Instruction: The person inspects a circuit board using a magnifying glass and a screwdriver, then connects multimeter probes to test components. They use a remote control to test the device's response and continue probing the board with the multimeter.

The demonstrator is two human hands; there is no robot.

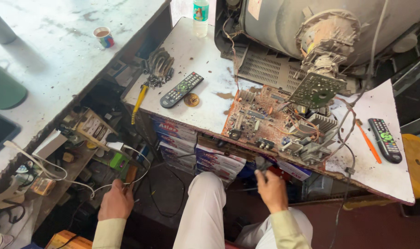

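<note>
Cluttered repair bench (205, 99), left hand (115, 201) closed on white cable (57, 175), right hand (271, 189) gripping dark tool (261, 165) under circuit board (270, 120)

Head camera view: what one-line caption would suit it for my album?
Seated at a cluttered bench, a person's left hand grips a white cable while the right hand reaches under a circuit board.

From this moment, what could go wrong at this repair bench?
The circuit board overhangs the white table edge just above the right hand; a bump might drag it off by its wires. The left hand reaches into tangled white cable, which could snag and pull small parts off the cluttered shelf.
</note>
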